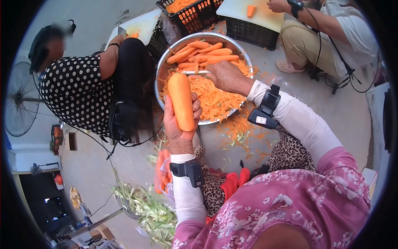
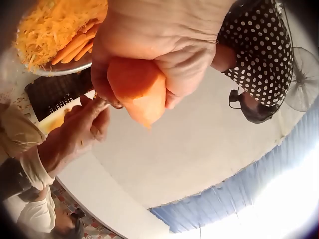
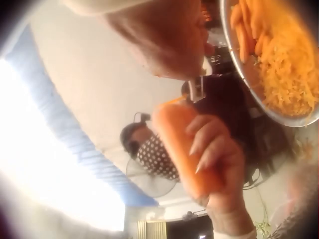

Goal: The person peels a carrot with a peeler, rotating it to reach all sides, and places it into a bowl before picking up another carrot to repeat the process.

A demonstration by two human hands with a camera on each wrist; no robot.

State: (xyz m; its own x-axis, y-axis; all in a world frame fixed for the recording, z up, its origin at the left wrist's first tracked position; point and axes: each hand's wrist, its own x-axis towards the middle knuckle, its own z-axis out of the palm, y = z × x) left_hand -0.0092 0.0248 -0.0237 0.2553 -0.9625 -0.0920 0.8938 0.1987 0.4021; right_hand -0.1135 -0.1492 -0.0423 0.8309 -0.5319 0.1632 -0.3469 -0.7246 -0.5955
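Note:
In the head view my left hand grips a thick orange carrot that stands nearly upright. The left wrist view shows the cut flat end of this carrot poking out between thumb and fingers. My right hand holds a peeler, whose head lies near the carrot's top end. A strip of peel shows between the peeler and carrot in the right wrist view. Behind both hands is a big metal basin, with carrot shreds and several whole peeled carrots in it.
At left a person in a polka-dot top sits by a cutting board; another sits at upper right. Black crates stand beyond the basin. Bagged carrots and corn husks lie at lower left.

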